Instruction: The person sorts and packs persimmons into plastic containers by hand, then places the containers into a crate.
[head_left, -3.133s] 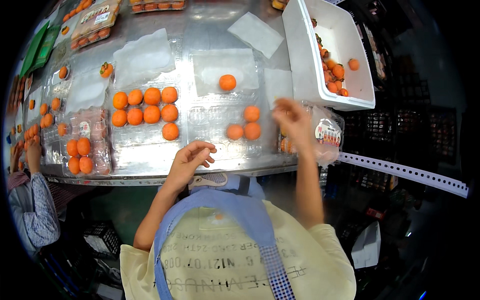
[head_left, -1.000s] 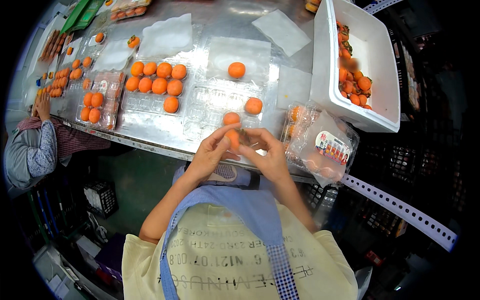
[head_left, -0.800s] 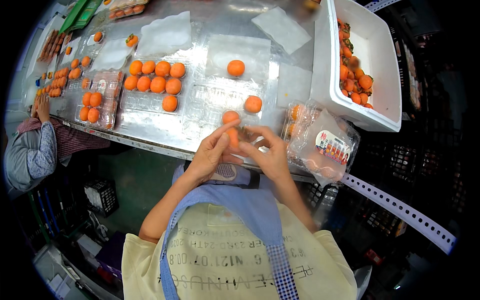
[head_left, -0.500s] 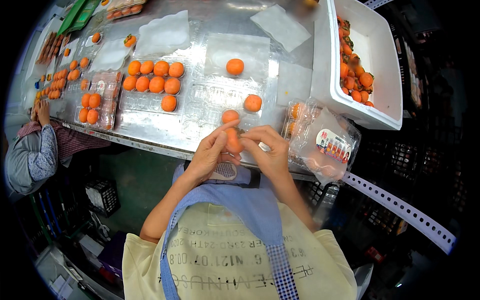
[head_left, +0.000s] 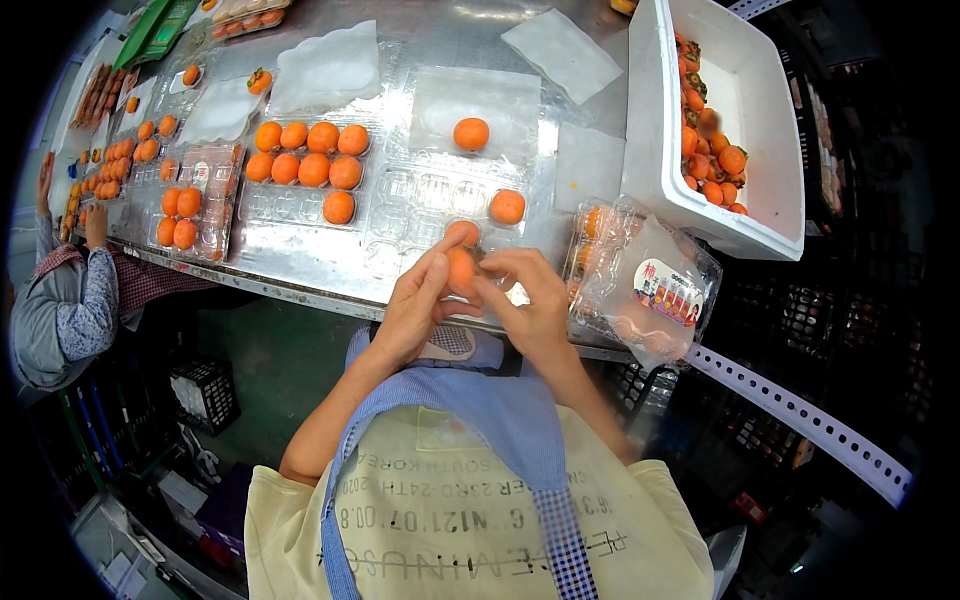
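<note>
Above the table's near edge, my left hand [head_left: 412, 305] holds an orange persimmon [head_left: 461, 271] between thumb and fingers. My right hand [head_left: 535, 298] grips the right side of the same fruit at its leafy top, thumb and fingers bent; what the fingertips pinch is too small to make out. Just beyond lies another persimmon [head_left: 462, 233], partly hidden by my fingers. A clear moulded tray [head_left: 405, 215] in front of my hands bears a persimmon [head_left: 507, 207] at its right, and one more persimmon [head_left: 471, 133] rests farther back on the clear lid.
On the right stands a white foam box [head_left: 770, 130] with many persimmons. A closed clear pack [head_left: 665, 290] overhangs the table corner beside my right hand. Left of centre is a partly filled tray [head_left: 275, 210]. A co-worker [head_left: 70, 310] works at the far left.
My hands and the persimmon have shifted slightly, and the fruit has turned a little between my fingers. At the far left, the co-worker's hands have moved apart.
</note>
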